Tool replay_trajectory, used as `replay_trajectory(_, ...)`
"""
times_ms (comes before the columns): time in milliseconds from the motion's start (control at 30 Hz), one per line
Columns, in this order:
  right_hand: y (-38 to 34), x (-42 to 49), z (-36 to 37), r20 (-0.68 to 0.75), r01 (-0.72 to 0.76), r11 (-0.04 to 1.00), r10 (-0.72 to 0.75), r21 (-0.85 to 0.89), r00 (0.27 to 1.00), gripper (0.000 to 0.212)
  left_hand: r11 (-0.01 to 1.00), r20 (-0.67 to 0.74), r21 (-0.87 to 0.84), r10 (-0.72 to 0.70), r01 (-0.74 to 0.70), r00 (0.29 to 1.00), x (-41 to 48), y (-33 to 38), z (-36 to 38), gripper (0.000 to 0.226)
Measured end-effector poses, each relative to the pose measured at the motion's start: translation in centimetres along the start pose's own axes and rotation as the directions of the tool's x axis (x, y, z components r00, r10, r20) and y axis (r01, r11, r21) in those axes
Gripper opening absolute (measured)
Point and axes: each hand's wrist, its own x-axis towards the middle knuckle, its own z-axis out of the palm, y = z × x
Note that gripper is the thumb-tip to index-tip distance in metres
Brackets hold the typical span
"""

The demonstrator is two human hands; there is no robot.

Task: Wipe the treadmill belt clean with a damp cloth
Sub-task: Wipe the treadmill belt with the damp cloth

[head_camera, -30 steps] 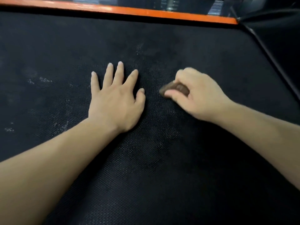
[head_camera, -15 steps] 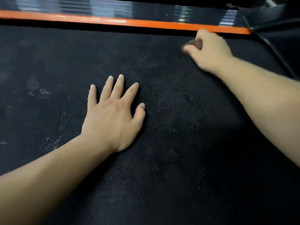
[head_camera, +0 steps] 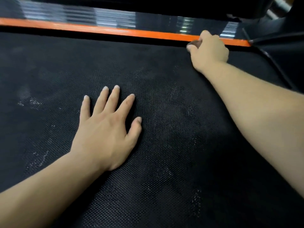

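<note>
Just beyond right hand (head_camera: 209, 51): orange trim (head_camera: 115, 31).

I see the treadmill belt (head_camera: 164, 162) filling most of my view, black with a fine dotted weave and pale dusty smears on its left side and lower right. My left hand (head_camera: 105, 134) lies flat on it, fingers spread. At the far edge, against the orange strip (head_camera: 115, 31), my right hand (head_camera: 209, 50) presses a small brown cloth (head_camera: 195, 44) onto the belt.
</note>
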Motion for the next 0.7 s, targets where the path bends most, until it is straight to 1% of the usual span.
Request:
replay_trajectory(67, -0.8, -1.7, 0.4, 0.023, 0.135, 0.99, -0.136, 0.052, 0.99, 0.033, 1.0, 0.003, 0.0, 0.0, 0.0, 1.0, 0.0, 0.0, 0.0, 0.073)
replay_trajectory(133, -0.7, -3.5, 0.4, 0.1, 0.295, 0.949, -0.306, 0.113, 0.947, 0.033, 1.0, -0.001, -0.008, -0.005, 0.005, 1.0, -0.1, 0.0, 0.0, 0.073)
replay_trajectory(167, -0.4, -3.4, 0.2, 0.115, 0.326, 0.94, -0.337, 0.099, 0.935, 0.034, 1.0, -0.002, -0.009, -0.004, 0.004, 1.0, 0.0, -0.1, 0.1, 0.073)
replay_trajectory(200, 0.2, -2.5, 0.0, 0.099, 0.306, 0.95, -0.311, 0.064, 0.945, 0.034, 1.0, 0.0, -0.007, -0.002, 0.002, 1.0, 0.0, -0.1, 0.1, 0.073)
replay_trajectory(233, 0.9, -1.2, -0.4, 0.071, 0.226, 0.973, -0.228, 0.034, 0.971, 0.036, 1.0, 0.0, -0.005, 0.0, 0.0, 1.0, 0.0, -0.2, 0.1, 0.073)
replay_trajectory(267, 1.6, 0.1, -0.8, 0.055, 0.105, 0.994, -0.105, 0.007, 0.993, 0.039, 1.0, -0.001, -0.005, 0.002, -0.002, 1.0, 0.0, -0.1, 0.1, 0.072)
replay_trajectory(300, 2.4, 1.2, -1.2, 0.045, -0.007, 1.0, 0.007, -0.007, 0.999, 0.041, 1.0, -0.005, -0.007, 0.004, -0.004, 1.0, 0.0, 0.0, 0.1, 0.072)
replay_trajectory(333, 2.7, 1.6, -1.4, 0.033, -0.065, 0.998, 0.065, -0.008, 0.997, 0.042, 1.0, -0.008, -0.006, 0.005, -0.005, 1.0, 0.0, 0.0, 0.1, 0.072)
replay_trajectory(367, 2.6, 1.4, -1.4, 0.035, -0.068, 0.998, 0.068, -0.011, 0.997, 0.042, 1.0, -0.008, -0.003, 0.004, -0.004, 1.0, 0.0, 0.0, 0.1, 0.072)
replay_trajectory(400, 2.2, 0.6, -1.2, 0.041, -0.026, 1.0, 0.027, -0.011, 0.999, 0.04, 1.0, -0.007, -0.001, 0.005, -0.005, 1.0, 0.0, -0.1, 0.2, 0.072)
replay_trajectory(467, 1.9, -2.1, -1.0, 0.074, 0.12, 0.992, -0.121, 0.027, 0.99, 0.036, 1.0, -0.002, -0.005, 0.008, -0.008, 1.0, 0.0, -0.1, 0.2, 0.073)
replay_trajectory(500, 2.0, -3.5, -1.1, 0.113, 0.203, 0.977, -0.209, 0.06, 0.971, 0.035, 1.0, -0.003, -0.008, 0.005, -0.005, 1.0, 0.0, -0.2, 0.2, 0.073)
replay_trajectory(533, 2.3, -4.5, -1.5, 0.15, 0.26, 0.963, -0.269, 0.073, 0.951, 0.035, 1.0, -0.005, -0.01, 0.006, -0.006, 1.0, 0.0, -0.2, 0.1, 0.073)
replay_trajectory(567, 3.0, -4.6, -2.0, 0.157, 0.292, 0.954, -0.299, 0.067, 0.941, 0.034, 1.0, -0.003, -0.008, 0.006, -0.006, 1.0, 0.0, -0.2, 0.1, 0.073)
replay_trajectory(600, 3.6, -4.1, -2.4, 0.141, 0.284, 0.958, -0.288, 0.05, 0.947, 0.034, 1.0, 0.003, -0.003, 0.004, -0.004, 1.0, -0.1, -0.1, 0.1, 0.073)
replay_trajectory(633, 4.2, -3.2, -2.7, 0.119, 0.236, 0.971, -0.238, 0.035, 0.964, 0.034, 1.0, 0.002, -0.002, 0.001, -0.001, 1.0, -0.1, -0.1, 0.1, 0.074)
replay_trajectory(700, 4.4, -2.1, -3.0, 0.087, 0.099, 0.995, -0.099, 0.005, 0.991, 0.031, 1.0, -0.002, -0.002, 0.001, -0.001, 1.0, 0.0, 0.0, 0.1, 0.074)
